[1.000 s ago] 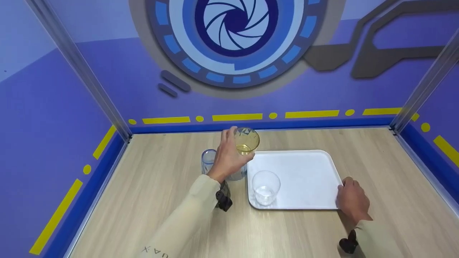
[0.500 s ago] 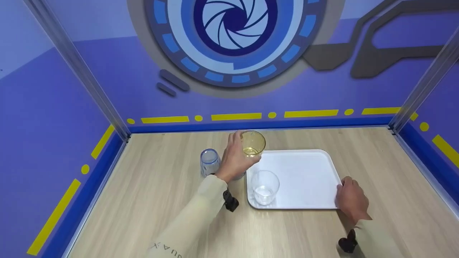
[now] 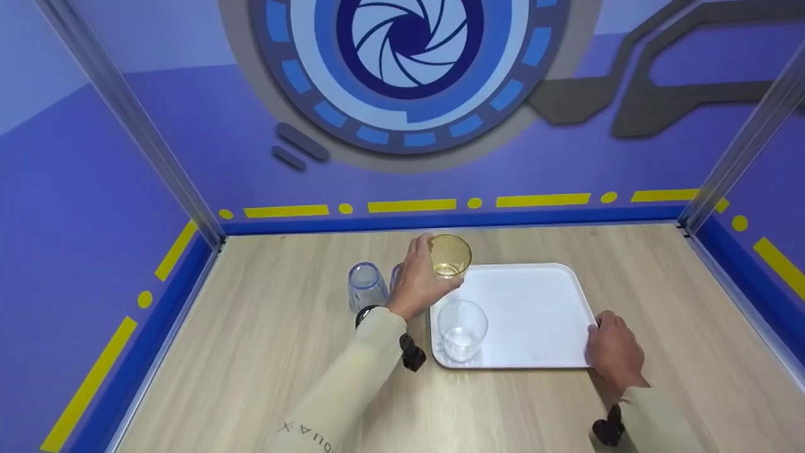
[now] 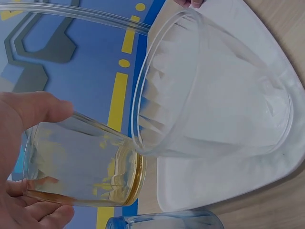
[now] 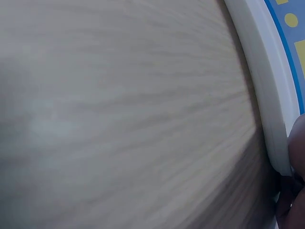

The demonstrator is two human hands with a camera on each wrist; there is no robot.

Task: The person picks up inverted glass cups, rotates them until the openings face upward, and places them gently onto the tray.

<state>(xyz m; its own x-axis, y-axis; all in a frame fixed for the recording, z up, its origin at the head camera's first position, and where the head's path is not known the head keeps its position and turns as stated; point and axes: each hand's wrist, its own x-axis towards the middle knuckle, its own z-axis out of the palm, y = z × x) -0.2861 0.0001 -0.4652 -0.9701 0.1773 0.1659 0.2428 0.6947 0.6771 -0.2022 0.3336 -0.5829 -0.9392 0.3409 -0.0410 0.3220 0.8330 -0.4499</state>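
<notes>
My left hand [image 3: 420, 280] holds an amber drinking glass [image 3: 453, 253] by its side, mouth up. That glass is above the table at the far left corner of the white tray [image 3: 534, 314]. In the left wrist view the thumb and fingers wrap the amber glass [image 4: 88, 164], and its base is off the table. A clear glass [image 3: 462, 330] stands upright at the tray's near left corner. My right hand [image 3: 616, 349] grips the tray's right rim near the front corner; its fingers are partly hidden.
Left of the tray stands a blue-tinted glass [image 3: 366, 283], behind my left wrist. Another blue-tinted glass [image 3: 395, 277] is mostly hidden by my left hand. Blue printed panels [image 3: 302, 182] wall the wooden table [image 3: 283, 352] at the back and sides.
My left hand has moved right and slightly nearer, carrying the amber glass to the tray's far left corner. More of the blue-tinted glasses shows. My right hand stays on the tray rim.
</notes>
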